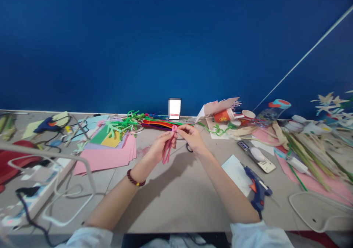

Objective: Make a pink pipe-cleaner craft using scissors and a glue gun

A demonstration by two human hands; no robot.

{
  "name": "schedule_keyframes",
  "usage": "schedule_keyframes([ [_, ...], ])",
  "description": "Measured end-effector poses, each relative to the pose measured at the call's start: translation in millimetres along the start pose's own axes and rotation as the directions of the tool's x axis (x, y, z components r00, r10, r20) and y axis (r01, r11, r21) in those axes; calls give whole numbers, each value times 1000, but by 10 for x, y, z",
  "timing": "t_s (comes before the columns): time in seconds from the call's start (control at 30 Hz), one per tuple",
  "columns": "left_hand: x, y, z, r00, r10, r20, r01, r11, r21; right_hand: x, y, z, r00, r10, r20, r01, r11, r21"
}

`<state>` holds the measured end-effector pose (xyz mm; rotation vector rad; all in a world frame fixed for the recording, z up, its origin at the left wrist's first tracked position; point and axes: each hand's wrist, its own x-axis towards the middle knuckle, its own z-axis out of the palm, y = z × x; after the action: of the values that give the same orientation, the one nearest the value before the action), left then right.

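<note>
Pink pipe cleaners [166,153] hang from my left hand [161,145], whose fingers are closed around them, with the loose ends pointing down. At their top is a small pink coil or loop [174,128], between both hands. My right hand [192,137] pinches at this pink top from the right, thumb and forefinger together. Just beyond my hands lies a bundle of coloured pipe cleaners [157,123]. Behind it a phone with a lit screen [174,109] stands upright against the blue wall.
On the left lie pink paper sheets [107,158], green pipe-cleaner pieces [124,124] and a white power strip [41,192] with cables. To the right are a blue glue gun [257,189], another phone [256,156], tipped paper cups [223,115] and dried leaves [306,156].
</note>
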<state>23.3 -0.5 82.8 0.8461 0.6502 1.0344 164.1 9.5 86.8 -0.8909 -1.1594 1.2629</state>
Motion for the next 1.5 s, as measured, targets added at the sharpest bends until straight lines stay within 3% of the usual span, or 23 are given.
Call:
schedule_keyframes([
  [0.1,-8,24,27,999,-9,37,11,999,-43,19,8,-12,999,24,-35,-25,1000,-11],
  [0.27,-23,31,56,993,-53,103,71,981,-180,26,34,-25,987,148,64,-150,988,41],
  [0.5,-21,31,27,978,-149,145,184,947,-265,12,8,-5,999,39,7,-39,999,-8],
  [0.6,-9,16,13,977,-175,122,199,953,-228,8,22,8,1000,11,-8,-11,1000,-6],
  [0.67,2,-8,9,991,-132,35,135,984,-118,8,51,12,1000,6,-30,-6,1000,-16],
  [0.77,16,-51,14,989,84,-123,-65,987,147,13,96,9,995,-45,-85,39,997,-71],
  [0.83,19,-70,21,963,217,-161,-168,947,273,13,114,6,992,-81,-95,69,990,-120],
  [0.9,18,-78,27,951,263,-161,-204,929,310,11,118,6,991,-102,-82,88,983,-162],
  [1.07,23,-77,29,975,149,-163,-128,983,132,6,106,11,988,-140,-59,129,979,-157],
  [1.2,39,-83,27,995,59,-86,-64,996,-58,4,96,5,982,-190,-24,180,959,-217],
  [1.37,44,-78,39,995,67,-78,-72,995,-63,-14,80,1,966,-256,36,252,898,-360],
  [1.5,40,-72,46,996,60,-66,-67,992,-109,-2,117,6,976,-216,18,213,937,-277],
])
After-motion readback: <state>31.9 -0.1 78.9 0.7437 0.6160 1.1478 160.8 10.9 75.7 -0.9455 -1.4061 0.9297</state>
